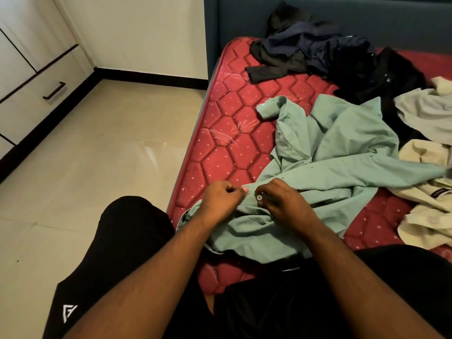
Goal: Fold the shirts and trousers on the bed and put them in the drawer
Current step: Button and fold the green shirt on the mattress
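Left hand (221, 196): fingers curled, pinching the placket edge of green shirt (330, 162). Right hand (278, 199): pinching the opposite edge at a white button (259, 197), just beside the left. Step in hand, judged: buttoning before folding. Next move: button through its hole, then shirt spread flat on mattress (227, 133). Beyond: dark clothes (318, 55) heaped near headboard, grey garment (425, 111) and cream garment (430, 206) at right, all unfolded. Drawer (36, 94) across the floor at left, closed.
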`<state>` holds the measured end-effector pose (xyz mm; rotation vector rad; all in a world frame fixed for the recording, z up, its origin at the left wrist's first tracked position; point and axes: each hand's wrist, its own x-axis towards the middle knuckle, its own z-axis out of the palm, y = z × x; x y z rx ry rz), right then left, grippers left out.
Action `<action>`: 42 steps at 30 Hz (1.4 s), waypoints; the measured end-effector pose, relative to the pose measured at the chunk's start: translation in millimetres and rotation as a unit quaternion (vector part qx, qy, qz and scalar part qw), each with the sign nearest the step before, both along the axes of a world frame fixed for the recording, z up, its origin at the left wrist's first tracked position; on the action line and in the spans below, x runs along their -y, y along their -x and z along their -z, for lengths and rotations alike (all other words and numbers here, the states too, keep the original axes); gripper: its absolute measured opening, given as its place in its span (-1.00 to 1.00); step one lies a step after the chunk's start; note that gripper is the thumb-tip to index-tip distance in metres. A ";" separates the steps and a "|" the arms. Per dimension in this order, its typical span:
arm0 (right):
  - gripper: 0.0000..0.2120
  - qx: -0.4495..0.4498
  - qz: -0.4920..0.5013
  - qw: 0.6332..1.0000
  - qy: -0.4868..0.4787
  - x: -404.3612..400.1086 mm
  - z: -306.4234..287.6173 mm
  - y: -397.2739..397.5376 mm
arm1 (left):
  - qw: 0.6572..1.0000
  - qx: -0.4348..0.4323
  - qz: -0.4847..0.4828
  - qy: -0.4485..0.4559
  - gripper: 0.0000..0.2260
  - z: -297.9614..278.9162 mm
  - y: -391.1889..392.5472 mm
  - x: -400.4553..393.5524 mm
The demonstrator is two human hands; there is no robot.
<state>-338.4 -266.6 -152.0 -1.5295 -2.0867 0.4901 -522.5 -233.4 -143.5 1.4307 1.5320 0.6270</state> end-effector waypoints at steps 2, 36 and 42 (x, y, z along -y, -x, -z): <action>-0.90 -0.014 0.010 1.000 -0.011 1.1 -5.2 0.4 | 0.998 0.042 -0.012 0.051 -0.79 -2.8 2.2 -4.7; -0.82 -0.170 0.097 0.978 0.073 -0.3 -8.8 -2.1 | 0.983 0.122 0.094 -0.096 -0.85 8.5 -5.4 11.9; -0.93 -0.162 0.128 0.977 0.051 -0.1 -12.0 3.7 | 0.974 0.087 0.027 -0.209 -0.85 17.2 -13.0 18.1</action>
